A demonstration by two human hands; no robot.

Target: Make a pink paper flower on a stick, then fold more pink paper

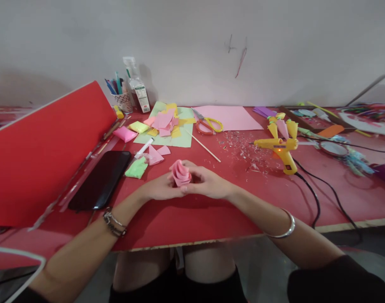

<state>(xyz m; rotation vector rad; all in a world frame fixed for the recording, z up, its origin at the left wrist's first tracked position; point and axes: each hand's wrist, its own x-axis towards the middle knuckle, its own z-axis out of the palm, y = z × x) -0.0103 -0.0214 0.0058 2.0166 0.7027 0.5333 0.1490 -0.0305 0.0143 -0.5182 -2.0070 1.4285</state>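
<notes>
A pink paper flower (180, 173) made of rolled petals sits between both my hands, low over the red table (211, 210). My left hand (162, 188) is closed round its left and lower side. My right hand (208, 182) curls over its right side, fingers pinched against the paper. Loose pink paper cones (156, 155) lie just behind my left hand. A yellow glue gun (280, 149) stands to the right with its light on.
A black phone (100, 179) and a big red sheet (43, 151) lie left. Green and pink clay packets (136, 168), a glue stick, cut paper pile (167, 122), scissors (208, 124), a wooden skewer, pen cup (123, 99) and black cords (318, 193) surround the work spot.
</notes>
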